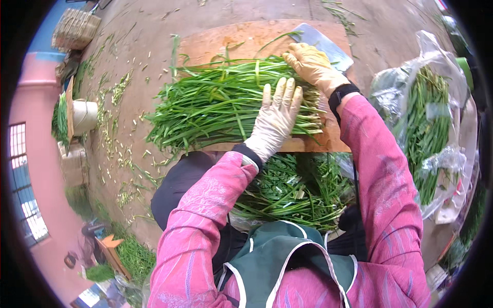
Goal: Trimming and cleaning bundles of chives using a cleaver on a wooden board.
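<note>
A broad bundle of long green garlic chives (205, 105) lies across a wooden board (221, 38), with its pale cut ends to the right. My left hand (275, 115), in a whitish glove, rests flat on top of the bundle near those ends, fingers stretched out. At the far right corner of the bundle is my gloved right hand (314, 66), its fingers bent and pressed together against the stalks. Just beyond it, a wide metal cleaver blade (326, 45) lies on the board; its handle is hidden from view.
Below the board, between my knees, is a heap of loose greens (298, 185). A clear plastic bag of greens (426, 123) stands at the right. Cut scraps (110, 138) litter the floor at left, near a white bucket (84, 117) and a stack of bundled cardboard (76, 30).
</note>
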`<state>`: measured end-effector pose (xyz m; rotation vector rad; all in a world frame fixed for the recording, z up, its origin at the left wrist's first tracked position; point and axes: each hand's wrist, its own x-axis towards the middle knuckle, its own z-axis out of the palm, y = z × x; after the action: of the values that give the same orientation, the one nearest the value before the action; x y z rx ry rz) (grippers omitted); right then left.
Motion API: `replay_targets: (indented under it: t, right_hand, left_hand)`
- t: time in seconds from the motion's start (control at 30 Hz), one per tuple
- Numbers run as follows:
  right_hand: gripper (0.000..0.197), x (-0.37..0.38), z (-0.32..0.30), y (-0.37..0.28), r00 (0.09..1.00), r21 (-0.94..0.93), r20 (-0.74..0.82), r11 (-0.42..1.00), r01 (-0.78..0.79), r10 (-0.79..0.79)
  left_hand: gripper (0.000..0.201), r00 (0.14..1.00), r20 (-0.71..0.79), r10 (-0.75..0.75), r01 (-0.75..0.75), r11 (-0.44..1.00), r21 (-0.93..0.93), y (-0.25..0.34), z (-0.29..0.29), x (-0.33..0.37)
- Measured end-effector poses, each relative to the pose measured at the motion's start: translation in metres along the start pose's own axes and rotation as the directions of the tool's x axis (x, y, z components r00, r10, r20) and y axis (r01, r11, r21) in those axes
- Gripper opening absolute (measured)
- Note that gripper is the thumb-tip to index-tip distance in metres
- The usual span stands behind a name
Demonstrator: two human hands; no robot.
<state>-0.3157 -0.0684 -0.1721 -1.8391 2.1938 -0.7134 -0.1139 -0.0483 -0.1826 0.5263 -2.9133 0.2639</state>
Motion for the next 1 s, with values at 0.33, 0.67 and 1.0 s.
replay_targets:
  t: [0.33, 0.67, 1.0]
  right_hand:
    - [0.034, -0.015, 0.034, 0.005, 0.913, 0.510, 0.406, 0.840, -0.183, -0.047]
    - [0.038, -0.060, -0.037, 0.035, 0.960, 0.430, 0.034, 0.863, -0.264, 0.277]
    - [0.045, -0.100, -0.016, 0.068, 0.908, -0.522, -0.112, 0.754, -0.400, 0.405]
  left_hand:
    - [0.120, 0.987, 0.137, -0.080, 0.097, 0.988, -0.121, -0.042, -0.008, 0.036]
    - [0.098, 0.954, 0.298, 0.040, 0.052, 0.955, -0.294, -0.057, -0.003, 0.052]
    - [0.118, 0.930, 0.364, 0.056, 0.038, 0.969, -0.246, -0.049, -0.008, 0.049]
